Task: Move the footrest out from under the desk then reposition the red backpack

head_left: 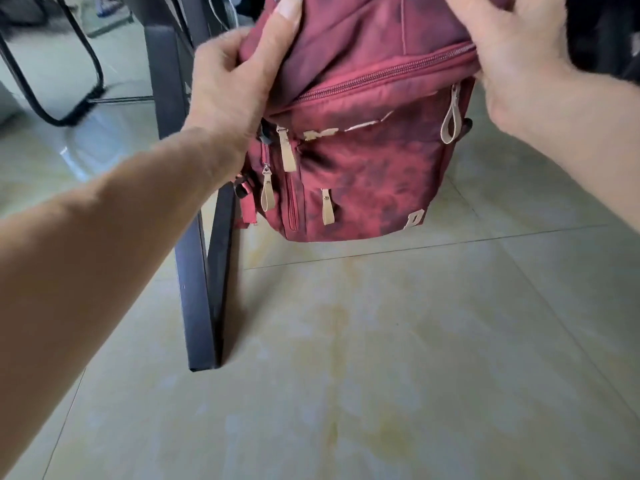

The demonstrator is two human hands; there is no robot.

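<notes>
my left hand (239, 88) and right hand (512, 60) pinch the top fabric of the backpack (356, 157), fingers pressed into the cloth. the soft cloth can slip, i think, and the bag may tip against the desk leg (194, 271) just beside it.

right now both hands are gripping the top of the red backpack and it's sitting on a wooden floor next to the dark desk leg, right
Not quite: the floor is pale glossy tile with visible grout lines, not wood, as the head view shows. The rest holds: the left hand and right hand both grip the top of the red backpack, beside the dark desk leg.
</notes>
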